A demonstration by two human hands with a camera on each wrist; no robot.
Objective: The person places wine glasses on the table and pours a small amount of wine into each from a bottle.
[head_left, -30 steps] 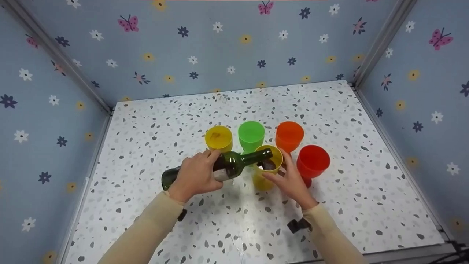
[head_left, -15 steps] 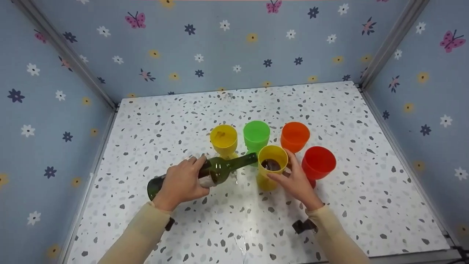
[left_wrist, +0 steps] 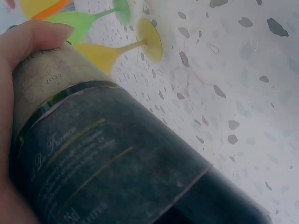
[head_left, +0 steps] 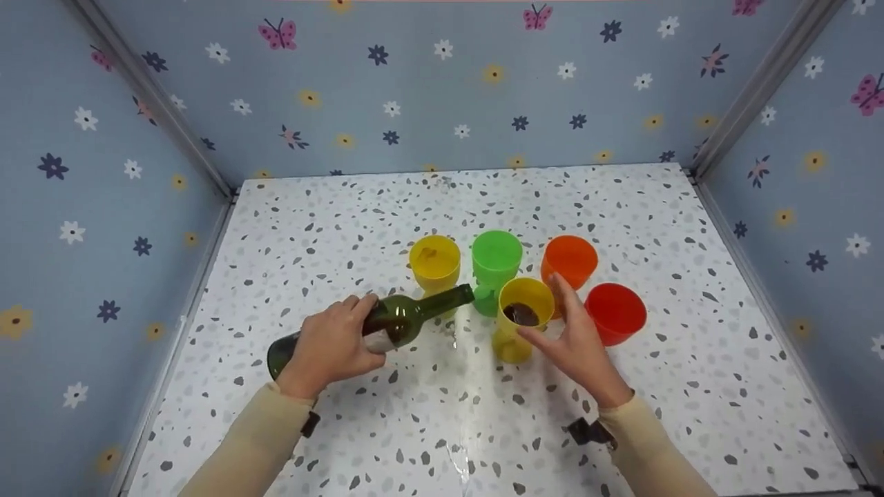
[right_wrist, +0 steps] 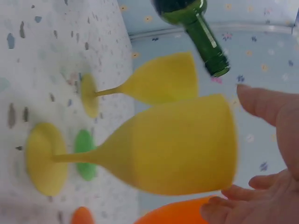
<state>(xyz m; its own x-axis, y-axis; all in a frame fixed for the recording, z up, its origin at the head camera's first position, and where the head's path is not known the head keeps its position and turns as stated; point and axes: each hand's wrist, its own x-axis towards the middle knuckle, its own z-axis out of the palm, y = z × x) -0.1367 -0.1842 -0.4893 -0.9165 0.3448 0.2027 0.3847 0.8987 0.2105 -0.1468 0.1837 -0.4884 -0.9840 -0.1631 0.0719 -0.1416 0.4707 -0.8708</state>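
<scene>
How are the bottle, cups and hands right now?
Bottle, tilted, neck up
Front yellow cup, upright, dark liquid inside
Back yellow cup, upright, brownish patch inside
Green cup, upright, no liquid visible
Orange cup, upright, no liquid visible
Red cup, upright, no liquid visible
Left hand, gripping the bottle
Right hand, open

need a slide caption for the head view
Left hand grips a green glass bottle; right hand beside a stemmed yellow plastic goblet holding dark liquid.
</scene>
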